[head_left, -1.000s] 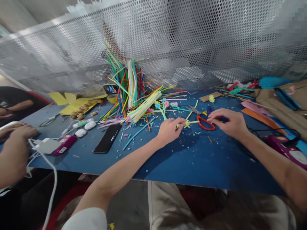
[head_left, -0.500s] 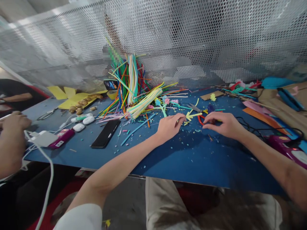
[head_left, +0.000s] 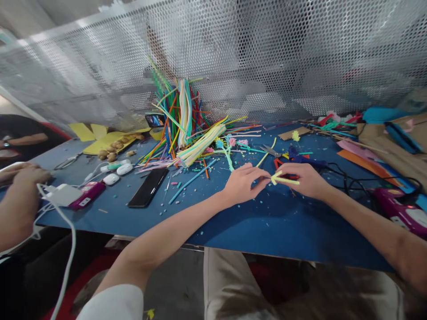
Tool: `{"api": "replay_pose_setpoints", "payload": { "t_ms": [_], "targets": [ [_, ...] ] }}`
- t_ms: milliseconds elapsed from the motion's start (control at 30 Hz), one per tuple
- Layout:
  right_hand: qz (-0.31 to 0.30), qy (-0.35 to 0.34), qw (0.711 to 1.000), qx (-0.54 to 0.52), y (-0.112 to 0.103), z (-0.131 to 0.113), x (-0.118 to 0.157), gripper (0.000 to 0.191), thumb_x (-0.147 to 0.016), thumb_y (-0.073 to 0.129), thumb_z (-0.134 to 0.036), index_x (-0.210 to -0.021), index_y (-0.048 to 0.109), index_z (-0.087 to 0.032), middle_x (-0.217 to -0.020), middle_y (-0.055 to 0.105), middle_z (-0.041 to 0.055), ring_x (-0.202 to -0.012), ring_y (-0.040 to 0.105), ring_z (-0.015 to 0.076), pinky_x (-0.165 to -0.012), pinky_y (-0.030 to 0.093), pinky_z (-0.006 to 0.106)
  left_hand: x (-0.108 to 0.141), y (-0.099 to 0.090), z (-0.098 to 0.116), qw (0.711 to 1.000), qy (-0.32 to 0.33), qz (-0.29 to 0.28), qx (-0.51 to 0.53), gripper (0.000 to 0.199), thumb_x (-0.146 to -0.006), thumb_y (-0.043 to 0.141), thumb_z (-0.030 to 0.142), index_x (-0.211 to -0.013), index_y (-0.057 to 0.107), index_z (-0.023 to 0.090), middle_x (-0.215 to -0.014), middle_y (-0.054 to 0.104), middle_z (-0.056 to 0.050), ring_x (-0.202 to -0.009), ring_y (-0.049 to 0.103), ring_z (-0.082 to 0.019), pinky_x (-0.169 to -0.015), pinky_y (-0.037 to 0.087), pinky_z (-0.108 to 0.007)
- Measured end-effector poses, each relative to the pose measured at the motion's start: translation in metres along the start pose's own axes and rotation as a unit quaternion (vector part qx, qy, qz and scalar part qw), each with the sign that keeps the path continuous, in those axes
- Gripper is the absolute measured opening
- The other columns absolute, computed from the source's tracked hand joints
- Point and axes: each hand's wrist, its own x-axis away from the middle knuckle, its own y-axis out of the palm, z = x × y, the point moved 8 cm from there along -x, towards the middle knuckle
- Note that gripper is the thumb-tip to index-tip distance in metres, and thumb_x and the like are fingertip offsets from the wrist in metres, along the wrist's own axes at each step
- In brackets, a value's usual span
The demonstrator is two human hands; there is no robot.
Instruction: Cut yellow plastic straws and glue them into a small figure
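Observation:
A small branched piece of pale yellow pipe cleaner (head_left: 289, 181) is pinched between my two hands above the blue table. My left hand (head_left: 245, 184) has its thumb and fingertips closed on the left end of that piece. From the other side my right hand (head_left: 300, 178) grips it, its fingers bent behind the yellow strands. Just beyond the hands lie scissors (head_left: 272, 152) with red handles, partly hidden by my right hand. Behind my left hand are a light green stem (head_left: 228, 159) and small pink fuzzy shapes (head_left: 232, 142).
A large bundle of coloured pipe cleaners (head_left: 183, 115) stands against the perforated metal screen (head_left: 267, 58). A black phone (head_left: 147, 189), a purple power strip (head_left: 88, 194) and white cables lie left. Another person's hands (head_left: 28, 178) are at far left. Paper sheets (head_left: 360, 162) lie right.
The yellow pipe cleaner piece has come toward me and slightly right. My right hand has left the scissors' red handles and now grips the piece together with my left hand.

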Motion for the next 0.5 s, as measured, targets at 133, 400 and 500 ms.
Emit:
{"api": "replay_pose_setpoints", "payload": {
  "t_ms": [133,400,500],
  "targets": [
    [-0.028,-0.010,0.999,-0.013,0.004,-0.008,0.000,0.014,-0.091,0.062,-0.033,-0.089,0.070,-0.022,-0.089,0.071,0.0062,-0.077,0.066,0.0188,-0.071,0.054,0.032,-0.001,0.004,0.005,0.999,0.020,-0.018,0.034,0.025,-0.098,0.049,0.036,-0.104,0.065,0.018,-0.090,0.073,-0.005,-0.083,0.065,-0.015,-0.085,0.049,-0.032],
    [0.008,0.002,1.000,0.003,0.000,-0.005,0.001,0.012,-0.089,0.064,-0.035,-0.084,0.064,-0.024,-0.080,0.065,0.0026,-0.067,0.059,0.0156,-0.063,0.051,0.029,0.001,0.016,0.000,0.998,0.010,-0.045,0.043,0.027,-0.099,0.047,0.036,-0.102,0.070,0.021,-0.098,0.075,-0.005,-0.085,0.067,-0.015,-0.089,0.050,-0.032],
    [-0.007,-0.046,0.997,0.066,0.002,-0.014,0.002,0.010,-0.092,0.059,-0.031,-0.089,0.064,-0.023,-0.085,0.067,0.0039,-0.073,0.062,0.0166,-0.067,0.050,0.029,0.001,0.017,-0.004,0.998,-0.012,-0.043,0.048,0.027,-0.098,0.049,0.036,-0.100,0.071,0.020,-0.095,0.075,-0.005,-0.085,0.067,-0.015,-0.086,0.052,-0.030]
  ]
}}
